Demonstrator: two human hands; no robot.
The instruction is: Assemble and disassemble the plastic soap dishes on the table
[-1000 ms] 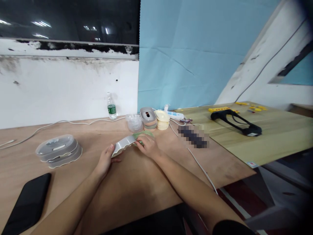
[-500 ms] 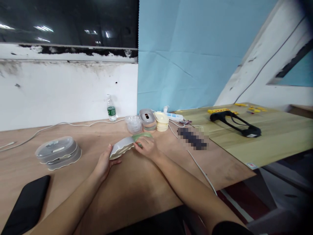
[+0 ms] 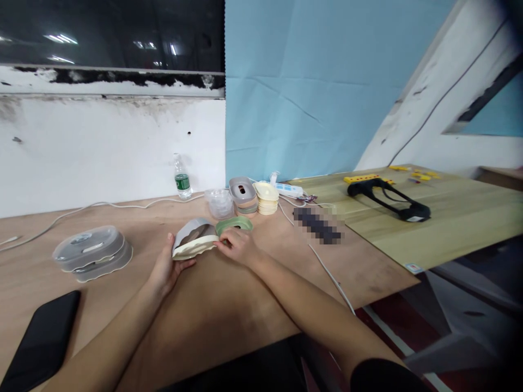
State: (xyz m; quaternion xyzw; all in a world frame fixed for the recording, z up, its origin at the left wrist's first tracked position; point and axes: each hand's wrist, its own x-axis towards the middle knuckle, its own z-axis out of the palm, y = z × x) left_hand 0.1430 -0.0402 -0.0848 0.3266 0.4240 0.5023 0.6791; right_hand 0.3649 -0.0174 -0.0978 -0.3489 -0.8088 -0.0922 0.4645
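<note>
My left hand (image 3: 169, 270) holds a grey oval plastic shell (image 3: 195, 227), tilted on its side, with the thumb at its left end and the fingers below. Along the shell's lower edge sits a cream oval piece with a wavy rim (image 3: 194, 248); a dark gap shows between the two. My right hand (image 3: 237, 245) pinches the right end of the cream piece. Just behind my right hand a green oval dish (image 3: 236, 222) lies on the table, partly covered by the fingers.
Behind stand clear plastic cups or lids (image 3: 219, 203), stacked grey and peach dishes (image 3: 242, 195) and stacked cream pieces (image 3: 267, 198). A bottle (image 3: 182, 179) stands by the wall. Left are translucent lidded boxes (image 3: 93, 251) and a phone (image 3: 44, 337). A white cable (image 3: 330, 277) crosses at right.
The cream piece's right end has come down from the grey shell, widening the gap between them. My right hand has shifted slightly left and down, uncovering more of the green dish.
</note>
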